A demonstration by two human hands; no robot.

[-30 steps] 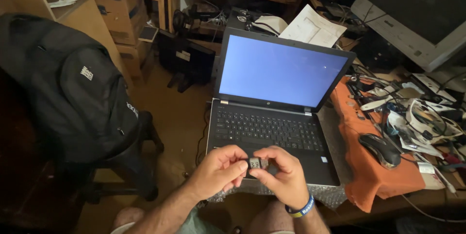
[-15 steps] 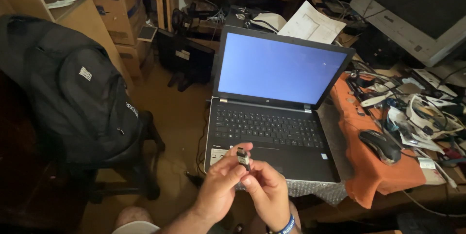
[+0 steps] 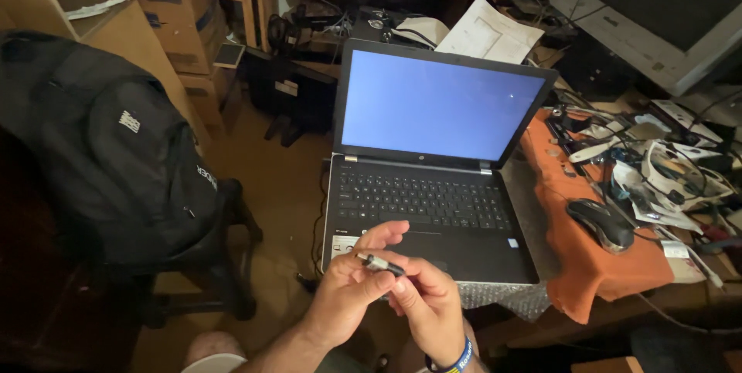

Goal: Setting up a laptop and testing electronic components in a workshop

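My left hand (image 3: 349,288) and my right hand (image 3: 427,301) meet low in the head view, in front of an open black laptop (image 3: 427,211). Between their fingers they hold a small dark stick with a metal end (image 3: 379,264), which lies nearly level with the metal end pointing left. The left thumb and fingers pinch it from the left, the right fingers grip its dark part. My right wrist wears a blue band (image 3: 456,361). The laptop's screen (image 3: 439,106) glows plain blue, and its front left corner lies just beyond my left hand.
A black backpack (image 3: 124,156) rests on a dark chair at the left. Right of the laptop an orange cloth (image 3: 595,265) carries a black mouse (image 3: 603,224), with tangled cables and small gadgets (image 3: 665,172) beyond. A grey monitor (image 3: 657,10) stands at the back right, wooden shelves behind.
The hands have drifted left and down in view, and the small stick has turned from upright to nearly level between the fingers. The laptop has not moved.
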